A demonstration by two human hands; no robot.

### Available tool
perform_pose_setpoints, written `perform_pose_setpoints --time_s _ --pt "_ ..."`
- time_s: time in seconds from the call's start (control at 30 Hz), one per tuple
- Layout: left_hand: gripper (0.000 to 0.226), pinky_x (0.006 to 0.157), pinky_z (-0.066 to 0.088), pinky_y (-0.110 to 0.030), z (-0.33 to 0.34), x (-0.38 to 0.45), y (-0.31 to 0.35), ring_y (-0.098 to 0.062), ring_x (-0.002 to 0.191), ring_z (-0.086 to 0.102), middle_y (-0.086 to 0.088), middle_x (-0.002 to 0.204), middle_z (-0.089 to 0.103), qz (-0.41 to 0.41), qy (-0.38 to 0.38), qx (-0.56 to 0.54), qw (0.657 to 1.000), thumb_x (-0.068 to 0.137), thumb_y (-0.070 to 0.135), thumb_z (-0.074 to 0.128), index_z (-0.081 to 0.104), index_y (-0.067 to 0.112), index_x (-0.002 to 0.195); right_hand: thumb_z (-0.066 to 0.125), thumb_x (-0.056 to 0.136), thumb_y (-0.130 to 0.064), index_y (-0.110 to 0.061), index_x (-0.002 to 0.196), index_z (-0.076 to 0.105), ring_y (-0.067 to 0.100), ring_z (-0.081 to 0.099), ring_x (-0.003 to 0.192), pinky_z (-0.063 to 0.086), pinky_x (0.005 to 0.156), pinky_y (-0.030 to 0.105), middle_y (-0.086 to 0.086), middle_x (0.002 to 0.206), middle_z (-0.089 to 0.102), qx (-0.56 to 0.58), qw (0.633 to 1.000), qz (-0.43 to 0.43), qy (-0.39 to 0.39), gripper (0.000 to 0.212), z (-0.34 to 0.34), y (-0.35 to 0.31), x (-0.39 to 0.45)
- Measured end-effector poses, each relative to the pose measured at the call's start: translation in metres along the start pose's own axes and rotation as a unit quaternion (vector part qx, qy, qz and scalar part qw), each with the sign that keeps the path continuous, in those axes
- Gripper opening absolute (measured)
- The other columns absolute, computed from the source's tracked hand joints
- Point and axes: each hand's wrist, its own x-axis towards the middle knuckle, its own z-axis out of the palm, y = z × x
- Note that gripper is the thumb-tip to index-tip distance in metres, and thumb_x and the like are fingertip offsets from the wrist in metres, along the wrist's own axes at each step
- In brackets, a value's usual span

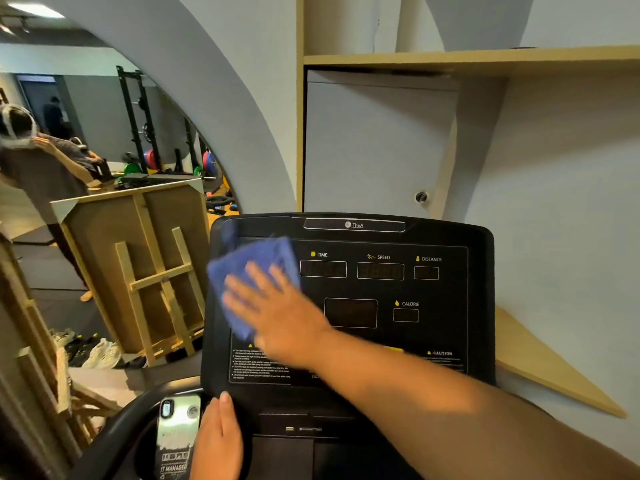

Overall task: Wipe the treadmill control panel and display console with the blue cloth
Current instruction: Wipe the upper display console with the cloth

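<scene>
The black treadmill console (pixel 446 237) fills the middle of the head view, with dark TIME, SPEED, DISTANCE and CALORIE windows. A blue cloth (pixel 249 261) lies flat against the upper left of its panel. My right hand (pixel 277 310) presses on the cloth with straight, spread fingers, and my forearm crosses the panel from the lower right. My left hand (pixel 216 441) holds the console's lower left corner. Its thumb lies on the front face; its fingers are hidden behind.
A phone (pixel 176 434) sits in a holder beside my left hand, above the curved black handlebar (pixel 114 434). A large mirror (pixel 104 168) on the left reflects a wooden easel back and gym racks. A grey cabinet door (pixel 374 147) and wooden shelf (pixel 485 58) stand behind the console.
</scene>
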Motion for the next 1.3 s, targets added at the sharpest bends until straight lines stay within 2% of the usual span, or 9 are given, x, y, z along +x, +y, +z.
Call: perform_pose_setpoints --time_s 0.17,0.23,0.4,0.6,0.8,0.93,1.03,1.17,1.3 --pt "0.065 0.119 0.025 -0.041 0.003 0.002 0.004 -0.034 0.141 0.040 -0.024 0.151 0.044 0.000 -0.007 -0.021 1.000 0.104 0.045 0.031 0.045 -0.004 0.144 0.050 0.096 -0.044 -0.026 0.156 0.032 0.024 0.030 0.146 0.018 0.120 0.044 -0.002 0.166 0.024 0.005 0.981 -0.180 -0.079 0.065 0.020 -0.018 -0.042" --pt "0.071 0.117 0.026 -0.041 0.000 -0.001 0.008 -0.034 0.140 0.041 -0.021 0.150 0.046 -0.016 0.004 -0.016 1.000 0.102 0.054 0.028 0.048 0.000 0.143 0.052 0.095 -0.040 -0.024 0.156 0.031 0.024 0.035 0.143 0.020 0.116 0.044 0.000 0.166 0.023 0.009 0.992 -0.121 -0.035 0.067 0.009 0.013 -0.023" --pt "0.058 0.115 0.025 -0.040 -0.006 -0.012 0.015 -0.032 0.140 0.041 -0.020 0.149 0.046 -0.008 -0.018 -0.013 1.000 0.106 0.040 0.023 0.048 0.001 0.142 0.042 0.098 -0.046 -0.018 0.160 0.017 0.033 -0.002 0.154 0.000 0.123 0.052 0.007 0.168 0.008 0.036 0.994 0.100 0.021 0.072 -0.015 0.031 0.026" --pt "0.045 0.108 0.032 -0.032 -0.008 -0.007 0.010 -0.024 0.133 0.047 -0.016 0.142 0.053 0.051 -0.019 -0.013 0.998 0.107 0.030 0.026 0.050 0.010 0.139 0.040 0.099 -0.044 -0.022 0.157 0.027 0.031 0.019 0.151 0.007 0.122 0.050 0.002 0.166 0.021 0.051 0.989 -0.121 -0.074 0.063 0.028 -0.052 -0.046" --pt "0.075 0.114 0.031 -0.045 -0.006 -0.008 0.005 -0.033 0.134 0.047 -0.020 0.142 0.053 0.031 -0.010 -0.004 0.999 0.096 0.056 0.019 0.054 0.003 0.136 0.039 0.102 -0.041 -0.024 0.158 0.024 0.018 0.026 0.147 -0.001 0.121 0.040 -0.002 0.166 0.022 0.065 0.991 -0.088 -0.082 0.060 0.030 -0.014 -0.132" --pt "0.055 0.107 0.031 -0.042 -0.006 -0.008 0.009 -0.036 0.130 0.048 -0.024 0.138 0.054 0.025 -0.018 0.000 1.000 0.106 0.039 0.023 0.056 0.003 0.131 0.046 0.093 -0.037 -0.025 0.159 0.021 0.017 0.038 0.140 0.017 0.114 0.038 -0.005 0.167 0.018 0.079 0.994 0.035 -0.074 0.071 0.022 0.038 -0.173" --pt "0.055 0.107 0.031 -0.043 -0.006 -0.009 0.013 -0.038 0.131 0.047 -0.025 0.140 0.053 0.021 -0.011 0.000 1.000 0.106 0.039 0.023 0.056 0.003 0.131 0.045 0.092 -0.039 -0.028 0.160 0.015 0.023 0.024 0.150 0.017 0.119 0.049 -0.003 0.168 0.013 0.067 0.985 0.151 -0.038 0.075 0.011 0.097 -0.177" --pt "0.058 0.113 0.027 -0.041 -0.006 -0.010 0.012 -0.036 0.137 0.043 -0.023 0.146 0.049 0.024 -0.017 0.003 1.000 0.106 0.040 0.022 0.051 0.003 0.139 0.042 0.099 -0.037 -0.022 0.158 0.022 0.025 0.009 0.154 0.017 0.121 0.052 0.000 0.166 0.019 0.085 0.932 0.349 0.052 0.064 -0.012 0.162 -0.164" --pt "0.059 0.110 0.029 -0.042 -0.008 -0.012 0.012 -0.036 0.134 0.045 -0.023 0.142 0.051 0.039 -0.020 0.007 0.999 0.106 0.041 0.020 0.053 0.003 0.136 0.036 0.102 -0.036 -0.019 0.160 0.016 0.025 0.000 0.155 0.010 0.124 0.050 0.003 0.168 0.012 0.073 0.895 0.435 0.069 0.064 0.006 0.139 -0.191"
